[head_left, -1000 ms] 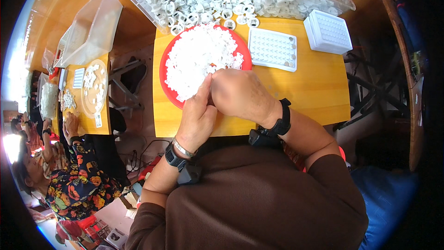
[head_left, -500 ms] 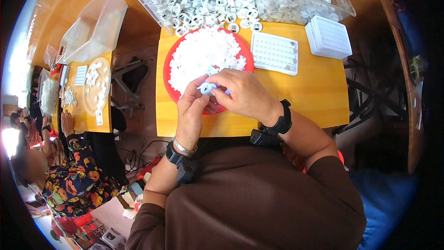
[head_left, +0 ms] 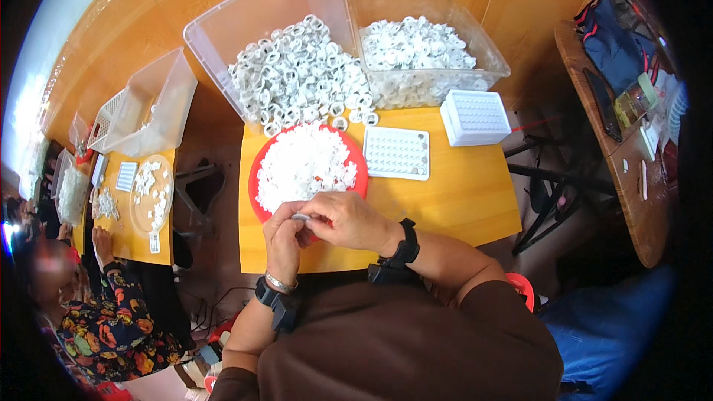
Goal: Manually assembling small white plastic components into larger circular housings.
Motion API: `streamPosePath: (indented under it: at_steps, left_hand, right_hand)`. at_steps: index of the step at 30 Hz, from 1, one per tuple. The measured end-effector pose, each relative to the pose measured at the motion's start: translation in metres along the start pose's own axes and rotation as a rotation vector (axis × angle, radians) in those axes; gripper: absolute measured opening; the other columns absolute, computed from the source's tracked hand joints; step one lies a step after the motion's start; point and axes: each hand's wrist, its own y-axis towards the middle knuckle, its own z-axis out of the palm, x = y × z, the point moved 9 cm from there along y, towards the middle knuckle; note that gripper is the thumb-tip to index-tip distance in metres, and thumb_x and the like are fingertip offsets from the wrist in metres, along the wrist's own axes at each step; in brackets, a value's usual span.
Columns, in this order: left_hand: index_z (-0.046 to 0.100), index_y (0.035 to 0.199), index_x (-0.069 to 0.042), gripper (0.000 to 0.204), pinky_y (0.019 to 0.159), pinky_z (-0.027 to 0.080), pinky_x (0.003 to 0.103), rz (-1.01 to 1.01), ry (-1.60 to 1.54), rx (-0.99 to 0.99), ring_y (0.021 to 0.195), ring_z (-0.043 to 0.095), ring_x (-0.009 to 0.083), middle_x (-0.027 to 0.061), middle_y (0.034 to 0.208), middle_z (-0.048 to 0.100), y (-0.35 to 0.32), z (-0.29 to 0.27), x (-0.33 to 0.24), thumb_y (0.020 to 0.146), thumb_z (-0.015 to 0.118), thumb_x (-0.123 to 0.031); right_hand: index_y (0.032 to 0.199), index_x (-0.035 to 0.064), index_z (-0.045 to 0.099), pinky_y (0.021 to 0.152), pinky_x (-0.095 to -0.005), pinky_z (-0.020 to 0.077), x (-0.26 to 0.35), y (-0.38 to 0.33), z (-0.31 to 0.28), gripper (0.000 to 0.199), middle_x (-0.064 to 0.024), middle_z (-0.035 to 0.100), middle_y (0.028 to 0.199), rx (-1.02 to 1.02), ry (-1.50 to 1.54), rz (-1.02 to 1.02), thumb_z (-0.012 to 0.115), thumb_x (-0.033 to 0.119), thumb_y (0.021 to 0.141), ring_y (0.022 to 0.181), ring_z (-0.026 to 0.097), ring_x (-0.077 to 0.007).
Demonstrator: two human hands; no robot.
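Observation:
A small whitish plastic piece [head_left: 301, 217] is pinched between the fingertips of both my hands, its thin edge turned toward me. My left hand [head_left: 282, 243] grips it from the left with thumb and fingers, while my right hand [head_left: 347, 220] has its fingers closed on the other side. Both hands hang over the near edge of a round red tray [head_left: 362, 182], which carries a heap of small white plastic parts [head_left: 304, 163]. The fingers hide most of the piece.
Beyond the tray, ring-shaped white parts [head_left: 297, 67] spill from a tilted clear bin [head_left: 260, 4]; another clear bin [head_left: 475, 78] is full. A pocketed white tray [head_left: 397, 152] and stacked white trays [head_left: 477, 115] stand to the right. A co-worker's hand [head_left: 102, 243] rests at the left table.
The view has tilted up, so the table sits lower and more of the bins shows. The piece has turned from its broad face to its edge, still held in both hands.

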Motion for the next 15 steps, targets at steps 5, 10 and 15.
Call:
streamPosePath:
  at_steps: [5,10,15]
  left_hand:
    - [0.062,0.102,0.004,0.035,0.048,0.043,0.021,-0.002,-0.029,0.059,0.05,0.053,0.011,0.0072,0.068,0.061,-0.002,-0.003,0.004,0.078,0.04,-0.008]
    - [0.052,0.125,0.0,0.045,0.051,0.044,0.021,0.051,0.01,0.058,0.056,0.055,0.0116,0.0084,0.074,0.062,-0.007,-0.007,-0.004,0.082,0.043,-0.01]
    - [0.05,0.127,-0.001,0.045,0.054,0.042,0.022,-0.008,-0.005,0.086,0.058,0.053,0.0101,0.0065,0.074,0.061,-0.011,-0.015,0.002,0.083,0.043,-0.007]
  right_hand:
    - [0.088,0.0036,0.063,0.063,-0.0346,0.0516,-0.003,-0.001,0.004,0.009,-0.0104,0.065,0.08,0.025,0.047,0.038,0.065,0.003,0.079,0.072,0.065,-0.0264]
    - [0.089,0.0003,0.061,0.06,-0.033,0.0484,-0.016,0.011,-0.058,0.006,-0.014,0.063,0.076,-0.227,-0.001,0.178,0.061,0.005,0.084,0.066,0.063,-0.0235]
    - [0.101,0.0004,0.066,0.062,-0.0367,0.0507,0.001,0.048,-0.193,0.021,-0.0165,0.067,0.075,-0.642,-0.445,0.164,0.06,0.015,0.088,0.067,0.066,-0.0275]
